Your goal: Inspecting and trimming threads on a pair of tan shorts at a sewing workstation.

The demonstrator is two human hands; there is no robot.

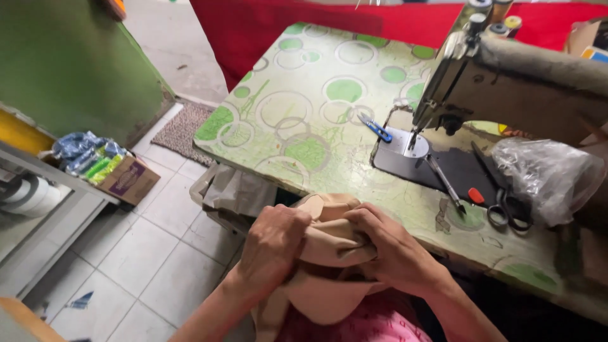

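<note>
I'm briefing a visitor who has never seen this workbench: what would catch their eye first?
Both hands, left hand and right hand, bunch a beige fabric piece in the lap at the table's near edge. Behind them spreads the table top patterned with green circles. At the right stands a worn sewing machine, with black scissors lying beside its plate.

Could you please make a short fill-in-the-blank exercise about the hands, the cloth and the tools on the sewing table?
1. Both hands, left hand and right hand, grip a bunched ____ cloth.
2. The black scissors lie beside a clear ____ bag.
3. The table top is printed with green ____.
4. The blue-handled tool lies near the sewing ____.

Missing words: beige; plastic; circles; machine
</note>
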